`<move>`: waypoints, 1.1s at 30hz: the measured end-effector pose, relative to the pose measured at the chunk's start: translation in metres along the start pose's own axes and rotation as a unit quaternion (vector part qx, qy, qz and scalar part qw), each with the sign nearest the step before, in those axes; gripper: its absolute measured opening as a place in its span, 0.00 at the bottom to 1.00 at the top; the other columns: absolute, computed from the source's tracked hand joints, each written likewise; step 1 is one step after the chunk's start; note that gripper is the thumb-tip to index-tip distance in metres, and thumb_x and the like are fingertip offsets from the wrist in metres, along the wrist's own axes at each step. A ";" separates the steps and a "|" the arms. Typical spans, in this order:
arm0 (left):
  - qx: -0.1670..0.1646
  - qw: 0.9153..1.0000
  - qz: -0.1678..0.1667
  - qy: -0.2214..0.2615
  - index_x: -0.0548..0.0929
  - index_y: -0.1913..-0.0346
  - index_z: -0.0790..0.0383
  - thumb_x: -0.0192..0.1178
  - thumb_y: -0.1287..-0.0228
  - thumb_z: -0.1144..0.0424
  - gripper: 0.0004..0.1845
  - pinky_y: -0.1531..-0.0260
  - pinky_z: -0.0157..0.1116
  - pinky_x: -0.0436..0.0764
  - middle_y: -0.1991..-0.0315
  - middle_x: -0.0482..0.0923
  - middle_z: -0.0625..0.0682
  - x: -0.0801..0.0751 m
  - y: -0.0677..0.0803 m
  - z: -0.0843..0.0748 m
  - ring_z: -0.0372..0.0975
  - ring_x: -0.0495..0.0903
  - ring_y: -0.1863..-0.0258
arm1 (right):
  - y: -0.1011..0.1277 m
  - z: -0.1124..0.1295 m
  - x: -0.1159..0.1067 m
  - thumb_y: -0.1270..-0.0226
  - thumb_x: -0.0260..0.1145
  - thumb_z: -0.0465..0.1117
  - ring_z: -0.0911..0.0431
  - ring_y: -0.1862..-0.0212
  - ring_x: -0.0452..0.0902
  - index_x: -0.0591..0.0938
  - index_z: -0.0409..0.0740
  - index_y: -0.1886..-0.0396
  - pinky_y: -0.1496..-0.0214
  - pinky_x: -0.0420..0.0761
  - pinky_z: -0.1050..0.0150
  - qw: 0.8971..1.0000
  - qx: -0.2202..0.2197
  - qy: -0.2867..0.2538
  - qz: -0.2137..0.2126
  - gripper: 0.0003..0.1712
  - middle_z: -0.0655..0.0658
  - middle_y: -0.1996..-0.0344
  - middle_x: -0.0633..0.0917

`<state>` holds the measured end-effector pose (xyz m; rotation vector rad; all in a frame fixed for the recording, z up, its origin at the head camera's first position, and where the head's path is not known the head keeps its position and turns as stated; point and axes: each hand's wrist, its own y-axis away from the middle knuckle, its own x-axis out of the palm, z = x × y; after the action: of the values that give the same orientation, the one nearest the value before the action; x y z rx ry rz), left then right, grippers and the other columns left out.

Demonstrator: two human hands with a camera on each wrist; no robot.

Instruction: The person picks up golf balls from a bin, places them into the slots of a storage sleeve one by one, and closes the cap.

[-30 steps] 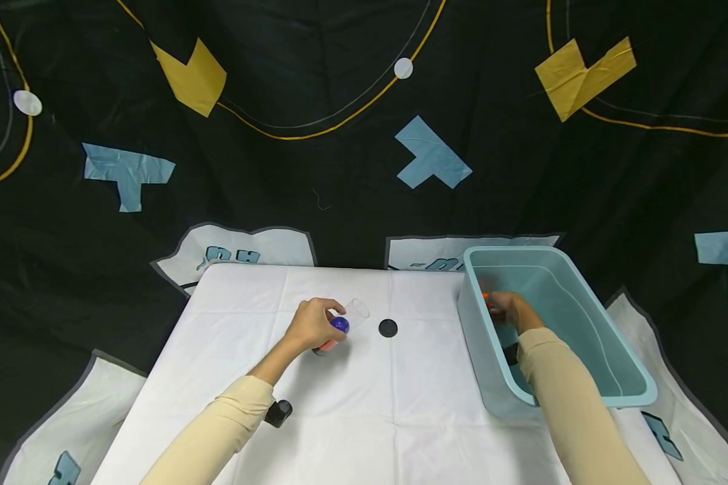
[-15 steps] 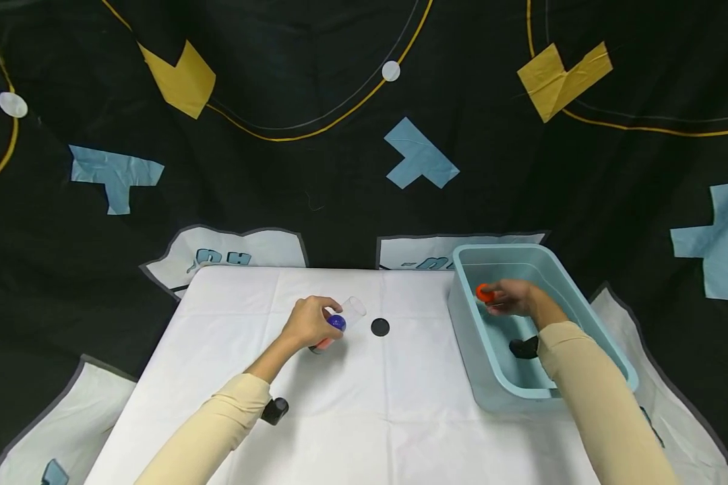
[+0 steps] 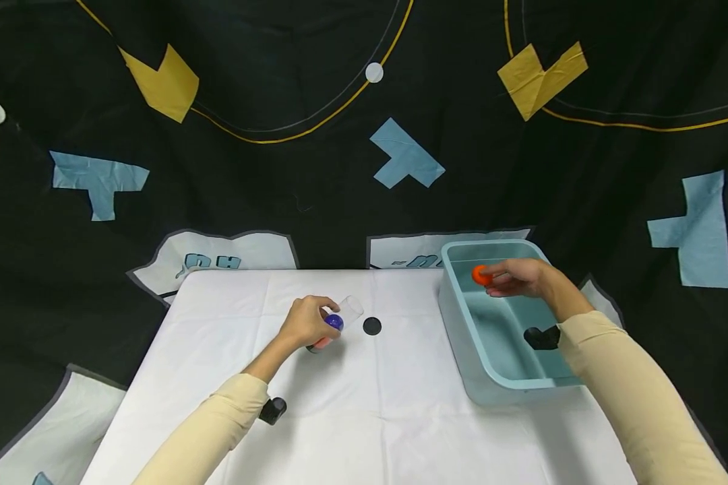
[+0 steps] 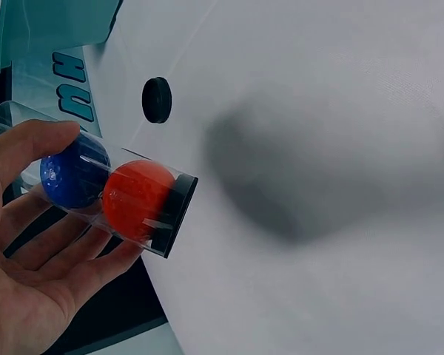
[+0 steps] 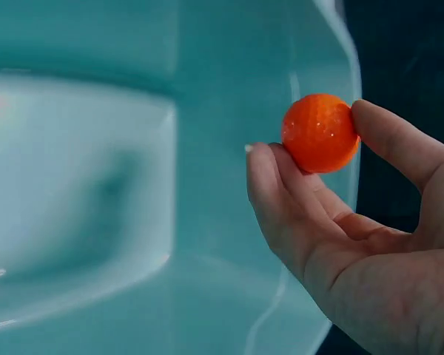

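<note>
My left hand (image 3: pixel 308 322) grips a clear plastic tube (image 4: pixel 133 159) above the white table, tilted with its uncapped end up and to the right in the head view. Inside it a blue ball (image 4: pixel 75 174) rests against a red-orange ball (image 4: pixel 139 200), which lies by the black cap (image 4: pixel 174 214) at the lower end. My right hand (image 3: pixel 518 277) pinches an orange ball (image 5: pixel 320 133) between thumb and fingertips, over the light-blue bin (image 3: pixel 470 323). A loose black cap (image 3: pixel 372 326) lies flat on the table to the right of the tube.
The deep bin stands at the table's right side, its rim raised between the right hand and the tube. White cloth covers the table (image 3: pixel 340 431). Behind it hangs a black curtain (image 3: pixel 279 188) with yellow and blue tape shapes.
My right hand has lifted the orange ball from deep in the bin up to near its rim. The left hand keeps its hold on the tube. The head view has turned slightly right.
</note>
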<state>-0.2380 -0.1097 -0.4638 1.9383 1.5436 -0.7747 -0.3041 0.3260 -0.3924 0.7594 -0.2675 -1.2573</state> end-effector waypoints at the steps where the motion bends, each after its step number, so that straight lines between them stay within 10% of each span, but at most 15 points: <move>1: 0.000 1.000 -0.001 0.001 0.89 0.53 0.60 0.80 0.59 0.67 0.23 0.67 0.37 0.86 0.64 0.89 0.57 -0.001 0.000 0.000 0.44 0.87 0.66 | 0.003 0.004 0.002 0.24 0.62 0.46 0.53 0.58 0.87 0.59 0.30 0.25 0.41 0.83 0.60 1.000 -0.005 0.003 0.005 0.38 0.47 0.64 0.87; 16: 0.014 1.000 -0.007 -0.003 0.89 0.54 0.60 0.80 0.60 0.67 0.24 0.67 0.37 0.86 0.65 0.89 0.57 -0.003 -0.005 -0.012 0.44 0.86 0.66 | 0.027 0.059 0.060 0.26 0.62 0.38 0.50 0.53 0.87 0.68 0.27 0.32 0.37 0.81 0.56 0.994 -0.060 0.015 0.087 0.29 0.42 0.55 0.89; 33: 0.033 0.999 0.008 0.006 0.89 0.55 0.59 0.80 0.61 0.68 0.23 0.69 0.35 0.85 0.66 0.89 0.56 0.013 -0.003 -0.027 0.41 0.85 0.69 | 0.008 0.049 0.164 0.38 0.73 0.36 0.52 0.64 0.87 0.83 0.32 0.52 0.45 0.85 0.55 0.993 -0.076 0.057 0.072 0.17 0.42 0.63 0.90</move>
<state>-0.2359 -0.0807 -0.4544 2.0040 1.5262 -0.8185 -0.2747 0.1571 -0.3870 0.6671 -0.1300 -1.0817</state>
